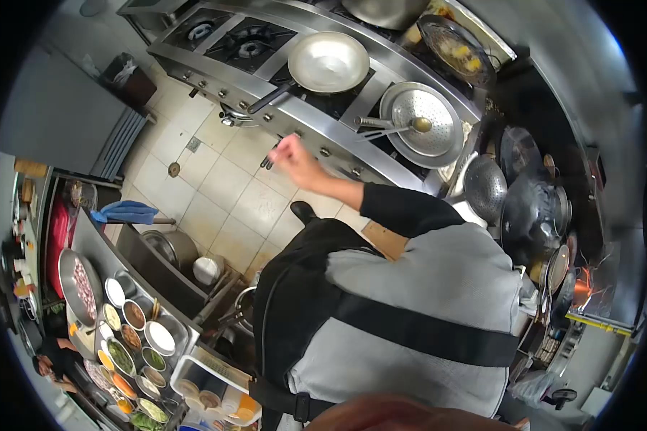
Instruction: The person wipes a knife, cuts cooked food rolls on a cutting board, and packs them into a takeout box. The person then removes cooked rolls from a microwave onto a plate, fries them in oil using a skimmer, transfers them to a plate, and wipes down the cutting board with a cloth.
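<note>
My right hand [295, 161], at the end of a black sleeve, hangs over the tiled floor in front of the stove. Its fingers look bent but are smeared by motion, so whether they hold anything is unclear. The stove's front edge and knobs are nearest to it. Beyond, a frying pan [328, 63] rests on a burner, its dark handle jutting out over the edge. To the right, a perforated strainer [417, 108] sits on a pan, with a ladle [422, 125] lying across it. My left hand is out of view.
Left of me, a counter holds a steel bowl [79, 287] of chopped food and several ingredient containers [160, 337]. Blue cloth [126, 212] hangs nearby. Woks [532, 212] and a pan with yellow food [456, 54] stand right. Another person [50, 359] is at lower left.
</note>
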`<action>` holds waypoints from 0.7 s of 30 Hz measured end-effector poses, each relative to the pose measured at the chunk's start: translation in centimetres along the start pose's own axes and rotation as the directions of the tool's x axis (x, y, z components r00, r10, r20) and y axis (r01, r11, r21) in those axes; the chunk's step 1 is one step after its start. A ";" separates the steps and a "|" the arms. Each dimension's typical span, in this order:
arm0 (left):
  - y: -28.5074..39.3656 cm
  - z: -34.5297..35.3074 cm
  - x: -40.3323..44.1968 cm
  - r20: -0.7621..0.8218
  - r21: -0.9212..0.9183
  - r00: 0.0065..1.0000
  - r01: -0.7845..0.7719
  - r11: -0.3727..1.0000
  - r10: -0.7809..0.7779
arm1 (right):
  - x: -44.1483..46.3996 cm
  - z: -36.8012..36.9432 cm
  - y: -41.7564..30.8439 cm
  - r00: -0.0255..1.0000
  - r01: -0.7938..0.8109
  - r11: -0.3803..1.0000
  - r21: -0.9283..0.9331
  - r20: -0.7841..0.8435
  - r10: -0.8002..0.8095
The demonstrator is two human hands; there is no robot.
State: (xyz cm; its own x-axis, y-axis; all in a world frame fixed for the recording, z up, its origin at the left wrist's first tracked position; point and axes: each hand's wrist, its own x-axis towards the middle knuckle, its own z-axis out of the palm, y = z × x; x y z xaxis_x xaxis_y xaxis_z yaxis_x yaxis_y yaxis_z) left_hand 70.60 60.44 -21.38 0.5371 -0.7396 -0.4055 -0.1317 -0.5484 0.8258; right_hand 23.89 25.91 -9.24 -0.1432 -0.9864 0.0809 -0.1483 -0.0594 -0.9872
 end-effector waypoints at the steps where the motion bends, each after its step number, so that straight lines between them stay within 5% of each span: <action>1: 1.1 1.0 0.5 0.027 -0.005 1.000 -0.014 1.000 0.014 | 1.6 -1.6 -0.2 0.995 0.050 0.997 0.066 -0.089 -0.044; 2: 1.9 2.0 0.3 0.035 -0.025 0.999 -0.026 0.999 0.027 | 2.5 -3.6 -2.4 0.993 0.040 0.998 -0.041 -0.113 -0.045; 3: 2.3 3.0 0.1 0.033 -0.051 0.998 -0.051 0.997 0.052 | 3.2 -4.5 -3.2 0.995 -0.010 0.999 0.052 -0.097 0.015; 5: 5.1 5.6 -0.2 -0.033 -0.119 0.988 -0.154 0.981 0.151 | 5.1 -5.2 -3.1 0.993 0.094 0.995 -0.031 -0.067 -0.096; 6: 5.6 6.4 -3.2 -0.182 -0.124 0.958 -0.244 0.962 0.220 | 5.8 -3.8 -5.5 0.996 0.076 0.997 -0.022 -0.042 -0.077; 7: 9.4 8.0 -1.9 -0.335 -0.224 0.940 -0.149 0.963 0.068 | 5.3 -4.4 -6.6 0.999 0.034 0.998 -0.044 -0.038 -0.035; 8: 13.5 8.4 -1.2 -0.377 -0.178 0.906 -0.274 0.945 0.192 | 5.0 -4.6 -7.5 1.000 -0.011 0.997 -0.078 -0.007 0.011; 11: 19.8 10.1 1.7 -0.328 -0.264 0.944 -0.137 0.955 0.045 | 6.4 -3.6 -7.3 0.990 -0.044 0.987 -0.156 0.126 0.064; 12: 20.4 10.6 2.9 -0.346 -0.142 0.926 -0.214 0.967 0.154 | 7.3 -2.6 -6.7 0.987 -0.046 0.983 -0.176 0.146 0.072; 14: 22.9 10.9 5.1 -0.317 -0.013 0.914 -0.272 0.962 0.254 | 9.8 0.7 -3.9 0.961 -0.020 0.994 0.106 0.278 -0.010; 21: 26.1 10.5 12.6 -0.432 -0.206 0.872 -0.345 0.916 0.231 | 18.6 13.3 -4.1 0.876 0.015 0.974 0.226 0.466 -0.122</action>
State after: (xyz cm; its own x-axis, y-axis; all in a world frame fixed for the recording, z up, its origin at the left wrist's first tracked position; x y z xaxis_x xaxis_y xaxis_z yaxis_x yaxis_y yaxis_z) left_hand 65.18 32.71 -9.03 0.7979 -0.6028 0.0067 -0.1339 -0.1664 0.9769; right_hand 34.84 5.72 -5.52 0.3485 -0.9287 0.1267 0.0745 -0.1073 -0.9914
